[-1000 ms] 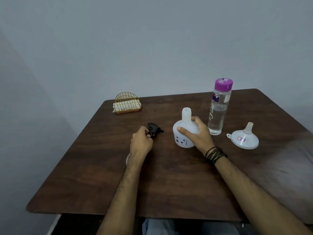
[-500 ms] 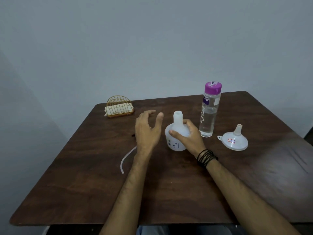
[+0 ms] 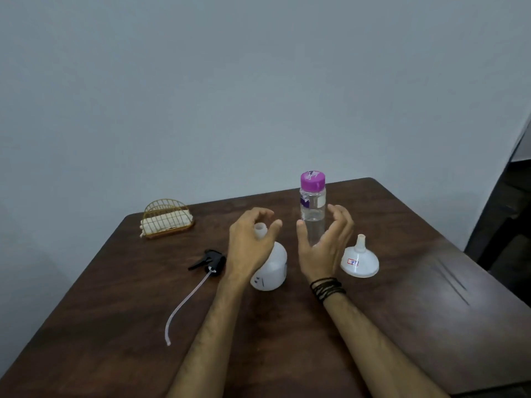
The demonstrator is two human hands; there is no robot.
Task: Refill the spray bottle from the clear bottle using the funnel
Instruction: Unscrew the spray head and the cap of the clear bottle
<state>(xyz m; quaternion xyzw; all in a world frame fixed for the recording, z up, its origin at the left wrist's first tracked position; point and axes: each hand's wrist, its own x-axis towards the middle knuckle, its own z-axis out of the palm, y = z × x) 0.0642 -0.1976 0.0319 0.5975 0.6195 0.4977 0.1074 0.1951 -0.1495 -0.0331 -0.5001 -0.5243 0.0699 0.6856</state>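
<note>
On the desk (image 3: 287, 354), from the left: a wire napkin holder (image 3: 166, 219), the removed spray head (image 3: 211, 261) lying with its tube, then the open-necked spray bottle (image 3: 271, 271) with the left hand (image 3: 251, 248) above it, fingers spread and holding nothing. The right hand (image 3: 323, 248) is likewise released, cupped just short of the capped clear bottle (image 3: 313, 209); the funnel (image 3: 359, 261) sits inverted beside it. Risk, in my judgement: a hasty reach could topple the tall clear bottle or knock the light, unsteadied spray bottle.
</note>
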